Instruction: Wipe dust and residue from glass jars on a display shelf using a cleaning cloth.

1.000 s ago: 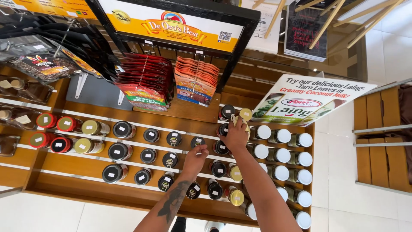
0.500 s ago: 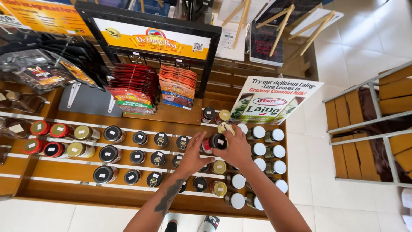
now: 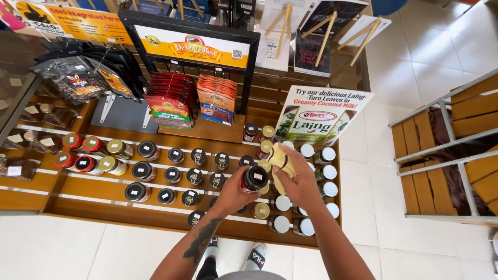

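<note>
Over the lower shelves, near the middle: a black-lidded jar (image 3: 254, 179) is lifted up off the rows, held between both hands.
Jar: dark glass, black lid with a small white sticker on top, lid facing the camera, tilted a bit.
Jar vs fingers: it sits at the fingertips of the left hand (image 3: 232, 193), thumb on one side and the other fingers curled round the body below the lid, so the lid itself stays mostly uncovered.
Left hand: clenched around the jar, properly gripping it, tattooed forearm coming up from the bottom edge.
Right hand (image 3: 300, 182): just beside the jar on its right, fingers wrapped around a pale yellow cloth (image 3: 280, 159), closed on it rather than spread.
Cloth: bunched up, pressed close to the side of the jar; can't tell if it's actually touching the glass.
Under the hands: white-lidded jars (image 3: 328, 171) in rows on the right, a few gold-lidded jars (image 3: 260, 210) just below the held jar.
Left of that: more black-lidded jars (image 3: 169, 175) lined up on the wooden display shelf (image 3: 98, 189), then red- and gold-lidded ones further left.
Behind: red and orange packets (image 3: 168, 101) hanging on a rack, plus a tilted green and white sign (image 3: 321, 116) propped at the back right.
Floor: white tiles (image 3: 404, 57), with sandalled feet at the bottom of the view.
</note>
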